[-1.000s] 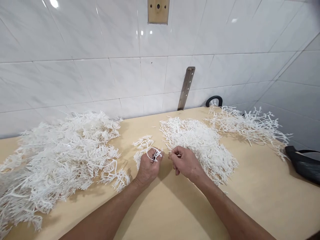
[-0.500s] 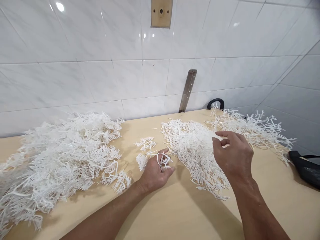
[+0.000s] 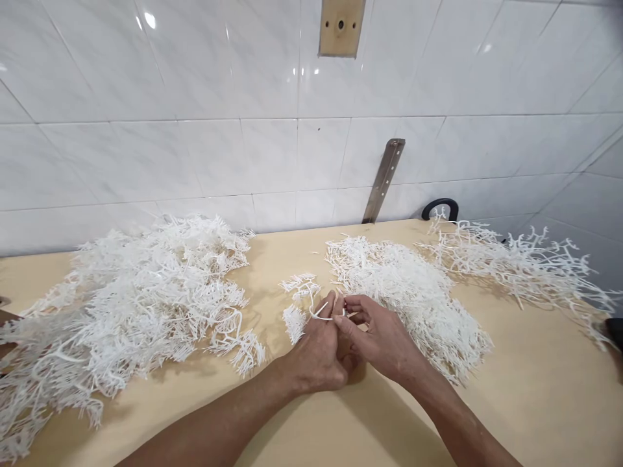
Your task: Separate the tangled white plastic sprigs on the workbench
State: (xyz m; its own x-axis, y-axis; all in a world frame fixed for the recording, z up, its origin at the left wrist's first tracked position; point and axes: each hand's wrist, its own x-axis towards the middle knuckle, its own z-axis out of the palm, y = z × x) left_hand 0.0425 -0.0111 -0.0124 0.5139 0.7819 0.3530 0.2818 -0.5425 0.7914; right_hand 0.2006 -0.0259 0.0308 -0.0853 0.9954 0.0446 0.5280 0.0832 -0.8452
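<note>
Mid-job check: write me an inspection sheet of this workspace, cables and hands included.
Surface: pale table, scattered with white pieces.
Job's things: white branched piece at the hands; large left pile, middle heap, sparser right pile.
Clutter: black curved object behind the right pile; dark object cut off at the right edge.
Hands: right hand pinches the piece; left hand beside it, grip partly hidden.
Cables: nothing seen.
Surroundings: tiled wall, metal strip.

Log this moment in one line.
Left hand: at white branched piece, grip unclear; right hand: pinching it; around: left pile, middle pile, right pile
</note>
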